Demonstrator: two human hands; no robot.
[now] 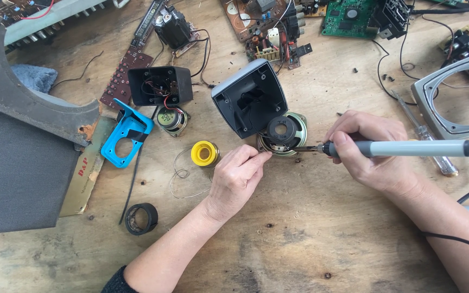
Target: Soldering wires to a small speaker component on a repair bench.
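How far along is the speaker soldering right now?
Done: grey speaker housing lies open, speaker driver out beside it. In hand: right hand holds soldering iron, tip at driver's edge; left hand feeds something thin there. Left: driver not yet inside housing.

Worn wooden workbench [299, 239], scuffed and spotted. Large grey fabric-faced speaker grille panel [17, 168] at far left. Bright blue plastic bracket [123, 138] beside it. Black open-backed plastic speaker box [159, 85] with red and black wires, a small round loose speaker [172, 119] just below. Black tape ring [141, 218] near the front edge. Green circuit board [348, 19] and brown circuit board [261, 27] along the top. Grey plastic speaker frame with round opening [454, 97] at right; clear-handled screwdriver [427, 138] just beside it.
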